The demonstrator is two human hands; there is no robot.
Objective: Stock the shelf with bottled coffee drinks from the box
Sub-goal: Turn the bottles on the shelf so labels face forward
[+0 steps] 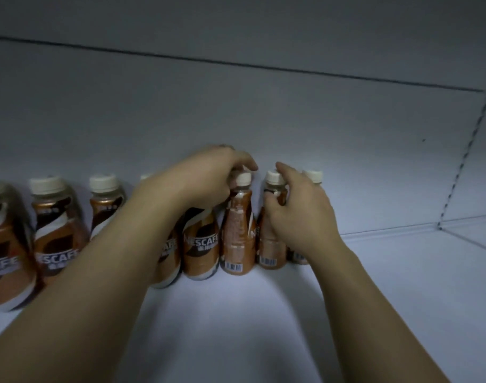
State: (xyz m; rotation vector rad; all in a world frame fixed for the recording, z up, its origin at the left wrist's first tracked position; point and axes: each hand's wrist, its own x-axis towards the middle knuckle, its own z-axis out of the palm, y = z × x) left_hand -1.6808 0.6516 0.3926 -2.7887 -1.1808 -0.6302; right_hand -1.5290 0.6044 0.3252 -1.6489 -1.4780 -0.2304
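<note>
Both hands are up at the back of the shelf (264, 313) now, centre of the frame. Your left hand (208, 172) comes in over the top of the centre bottle (237, 233), its grip curled tight round the cap and neck. Your right hand (300, 214) is just beside it, its grip pinching the neck of the neighbour bottle (269, 252), thumb across the front.

Both bottles stand upright on the shelf, close to the back wall (236, 106), and both show you the barcode. The row of bottles (56, 239) running off to the left of the frame shows its brand label instead. So this looks like the facing-up step: twist each one until the label points out.

Do it from the neck, as you are, and keep the bases flat on the shelf while you turn. Lifting isn't needed and risks a wobble. The two bottles sit almost touching, so turn one at a time if the labels rub.

Mind the end bottle (313, 176) tucked behind your right hand; your wrist is near it and a nudge could tip it. Your left forearm also crosses in front of the row, so draw it back straight, not sideways.

The box is out of view, so I can't tell how many remain.
</note>
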